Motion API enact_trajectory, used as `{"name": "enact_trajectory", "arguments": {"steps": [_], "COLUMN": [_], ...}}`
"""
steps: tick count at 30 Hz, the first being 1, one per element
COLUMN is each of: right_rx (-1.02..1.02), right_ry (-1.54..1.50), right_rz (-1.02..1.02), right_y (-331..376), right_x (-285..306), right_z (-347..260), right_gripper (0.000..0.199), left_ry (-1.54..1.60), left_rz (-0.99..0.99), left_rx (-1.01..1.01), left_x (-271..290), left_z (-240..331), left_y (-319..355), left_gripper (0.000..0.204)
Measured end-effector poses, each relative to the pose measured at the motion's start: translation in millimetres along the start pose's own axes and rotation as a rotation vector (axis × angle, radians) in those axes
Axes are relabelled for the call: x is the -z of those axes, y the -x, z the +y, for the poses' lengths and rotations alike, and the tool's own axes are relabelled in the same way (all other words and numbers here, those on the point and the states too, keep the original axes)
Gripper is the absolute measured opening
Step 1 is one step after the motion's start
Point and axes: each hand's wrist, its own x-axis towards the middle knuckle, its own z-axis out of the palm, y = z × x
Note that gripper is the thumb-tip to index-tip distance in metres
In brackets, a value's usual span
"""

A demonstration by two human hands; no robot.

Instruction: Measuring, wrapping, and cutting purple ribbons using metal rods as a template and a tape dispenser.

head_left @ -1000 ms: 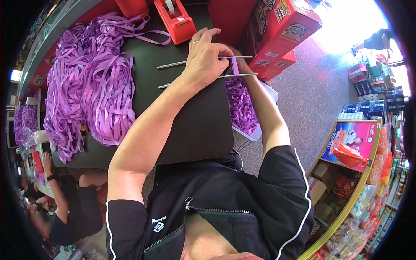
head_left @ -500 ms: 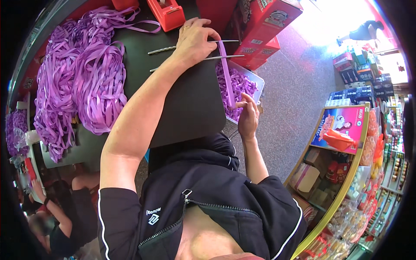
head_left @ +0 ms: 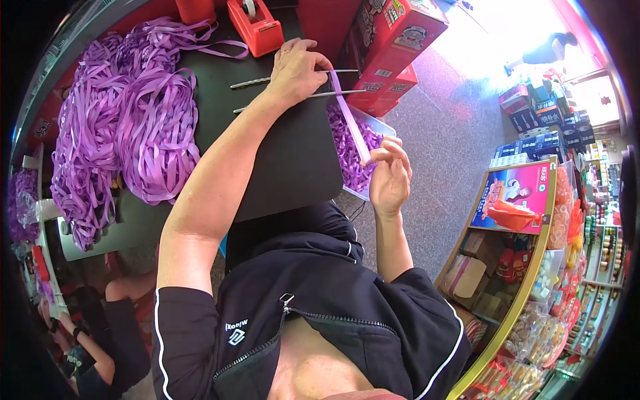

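The right arm has come down toward the body: a second ago that right hand (head_left: 390, 179) was up beside the rods, and now it is by the tub's edge, finger and thumb pinched on the lower end of a purple ribbon strip (head_left: 349, 117). The left hand (head_left: 295, 72) has stayed up top, curled over the rods; whether it grips them or the ribbon I can't tell. So the strip now slants outward across the rods, long and apparently taut, which I take to be the ribbon worked under tension. Counting from the biggest: one dark tabletop (head_left: 283, 177); two purple ribbon bundles (head_left: 159, 133) on its left, running together; at least two red cartons (head_left: 401, 35) beyond the right corner; one plastic tub (head_left: 385, 125) of loose purple ribbon below the right edge; one red tape dispenser (head_left: 259, 32); two slim metal rods (head_left: 250, 83); one strip being handled.
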Motion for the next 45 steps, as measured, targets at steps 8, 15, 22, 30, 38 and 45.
{"name": "enact_trajectory", "arguments": {"steps": [8,15,22,30,38,45], "right_rx": [0.139,-0.1,-0.323,-0.418,-0.69,-0.449], "right_ry": [-0.019,0.063,-0.007,0.026,0.096,0.329], "right_rz": [-0.177,-0.434,-0.401,-0.42,-0.366,-0.152], "right_y": [-106.2,-217.6,-224.1,-211.0,-173.7,-75.9], "right_x": [-29.7,-23.0,-5.0,12.8,29.2,15.2], "right_z": [-3.1,56.8,111.3,144.0,155.1,84.9], "right_gripper": [0.046,0.051,0.055,0.06,0.055,0.053], "left_ry": [0.007,-0.01,0.014,0.07,0.004,-0.058], "left_rz": [0.013,-0.018,0.016,0.056,0.067,-0.014], "left_rx": [-0.004,0.024,0.03,0.04,-0.052,-0.025], "left_x": [0.8,2.9,3.6,1.8,-2.7,-1.5], "left_z": [-1.6,4.2,2.7,1.9,0.7,-2.0], "left_y": [1.3,-0.4,2.0,1.5,1.2,3.4], "left_gripper": [0.021,0.023,0.023,0.02,0.023,0.023]}}
